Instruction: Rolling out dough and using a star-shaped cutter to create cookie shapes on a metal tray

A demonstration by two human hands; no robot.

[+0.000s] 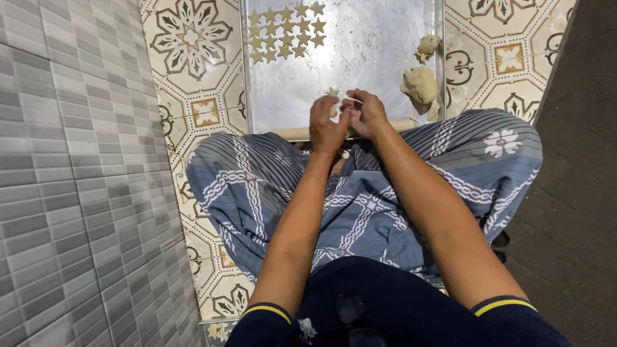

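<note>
Nearest the camera, the person sits cross-legged on a patterned tile floor (193, 115), in a dark top with yellow-edged sleeves and a blue-grey wrap with white chain motifs (360, 205) over the legs. A grey tiled wall (71, 180) runs along the person's left.

Both forearms reach forward to the near edge of a metal tray (379, 58) lying flat on the floor. The left hand (326, 122) and the right hand (366, 112) meet there, touching one another, fingers curled inward around a small pale piece of dough (333, 94) with a whitish cutter-like item (352, 100). Each grip is clenched on that piece; which fingers bear on the dough and which on the cutter cannot be settled, as the knuckles hide the contact. A pale rolling pin (295, 133) lies crosswise just under the hands.

Progress, as judged from the layout: a batch of star-shaped dough pieces (286, 32) is already laid in close rows at the tray's far left corner, covering only a small part of it. Most of the sheet is bare. On the tray's right edge sit a larger lump of dough (419, 83) and a smaller lump (427, 45) beyond it, both unshaped, so much material appears left.

No packages, labels or signs are visible.
</note>
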